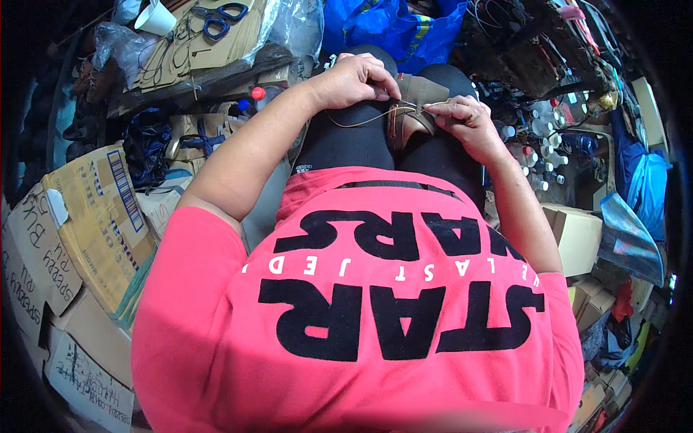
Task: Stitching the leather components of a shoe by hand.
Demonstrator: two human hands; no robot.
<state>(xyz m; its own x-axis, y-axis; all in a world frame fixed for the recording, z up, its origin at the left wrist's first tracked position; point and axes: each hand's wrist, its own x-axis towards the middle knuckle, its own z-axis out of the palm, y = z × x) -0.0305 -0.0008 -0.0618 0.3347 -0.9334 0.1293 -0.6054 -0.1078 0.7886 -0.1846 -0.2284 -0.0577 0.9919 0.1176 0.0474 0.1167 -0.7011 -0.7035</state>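
The shoe (413,108), brown, rests on the knees between both hands. The left hand (355,81) is closed on its upper edge, fingers (380,86) pinching the material. The right hand (465,115) is pinched shut on the thread (361,120), which loops slack toward the left hand; a needle cannot be made out.

Risks, as judged:
- The slack loop may snag on a finger or knot when drawn tight.
- The shoe sits on the lap only; a loosened left-hand grip would let it tip off.
- Scissors (220,16) lie on cardboard (180,54) well apart, a long reach.
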